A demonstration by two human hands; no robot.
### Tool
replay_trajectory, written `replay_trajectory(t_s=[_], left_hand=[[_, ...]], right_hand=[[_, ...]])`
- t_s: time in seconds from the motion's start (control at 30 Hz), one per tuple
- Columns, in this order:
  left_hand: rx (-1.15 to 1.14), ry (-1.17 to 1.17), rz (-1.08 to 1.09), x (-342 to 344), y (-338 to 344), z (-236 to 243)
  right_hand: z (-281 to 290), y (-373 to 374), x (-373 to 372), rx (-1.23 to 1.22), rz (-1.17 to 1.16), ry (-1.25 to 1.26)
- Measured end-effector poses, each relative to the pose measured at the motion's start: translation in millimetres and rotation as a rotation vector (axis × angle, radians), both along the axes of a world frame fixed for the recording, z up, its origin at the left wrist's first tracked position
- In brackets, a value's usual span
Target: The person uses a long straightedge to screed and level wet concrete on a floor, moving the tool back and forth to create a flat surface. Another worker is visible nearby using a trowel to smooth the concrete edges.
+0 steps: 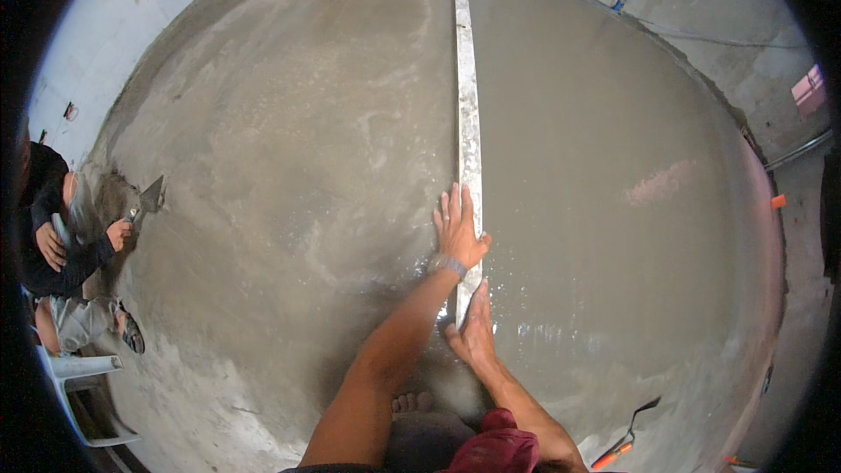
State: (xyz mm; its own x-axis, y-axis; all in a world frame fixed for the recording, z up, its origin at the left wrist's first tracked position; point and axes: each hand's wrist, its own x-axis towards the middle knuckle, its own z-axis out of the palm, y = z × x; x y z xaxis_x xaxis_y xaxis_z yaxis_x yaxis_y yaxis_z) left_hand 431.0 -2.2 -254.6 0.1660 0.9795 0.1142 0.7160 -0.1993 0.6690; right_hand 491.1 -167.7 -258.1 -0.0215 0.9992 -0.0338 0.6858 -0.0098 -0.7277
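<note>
Wet grey cement floor (pixel 289 123) fills the room, rougher on the left, smoother and shiny on the right. A long straight metal bar (pixel 467 114) lies across it, an orange-handled trowel (pixel 624 443) resting near the bottom right edge.

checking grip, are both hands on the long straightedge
Yes, the left hand and right hand both press on the long straightedge lying on wet cement.

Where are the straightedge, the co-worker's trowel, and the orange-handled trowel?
Straightedge (pixel 467 105): head view, mid-length of the bar.
Co-worker's trowel (pixel 152 197): head view, blade.
Orange-handled trowel (pixel 613 455): head view, handle.
</note>
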Motion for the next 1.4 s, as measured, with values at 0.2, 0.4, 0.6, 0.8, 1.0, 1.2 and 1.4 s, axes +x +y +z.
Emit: replay_trajectory(t_s=[0.2,0.4,0.6,0.8,1.0,1.2,1.4], left_hand=[[-0.010,-0.001,-0.003,0.9,7.2,8.3],[0.001,-0.006,0.013,2.0,3.8,11.6],[0.006,-0.038,0.006,0.2,-0.5,-0.6],[-0.004,-0.020,0.027,4.2,10.1,13.5],[0.021,0.004,0.031,3.4,0.3,1.5],[0.018,0.011,0.045,10.9,5.4,4.4],[0.020,0.029,0.057,9.8,2.0,6.8]], right_hand=[[11.8,-1.3,-0.8,0.034,-0.062,0.079],[9.4,0.0,6.1,-0.001,-0.005,0.017],[10.9,-2.8,-1.2,-0.010,-0.028,0.020],[18.4,4.8,11.0,-0.053,0.005,0.055],[8.6,-0.2,8.8,-0.016,0.005,0.072],[5.4,-2.1,18.8,-0.019,0.015,0.006],[21.4,0.0,21.2,-0.041,0.047,0.088]])
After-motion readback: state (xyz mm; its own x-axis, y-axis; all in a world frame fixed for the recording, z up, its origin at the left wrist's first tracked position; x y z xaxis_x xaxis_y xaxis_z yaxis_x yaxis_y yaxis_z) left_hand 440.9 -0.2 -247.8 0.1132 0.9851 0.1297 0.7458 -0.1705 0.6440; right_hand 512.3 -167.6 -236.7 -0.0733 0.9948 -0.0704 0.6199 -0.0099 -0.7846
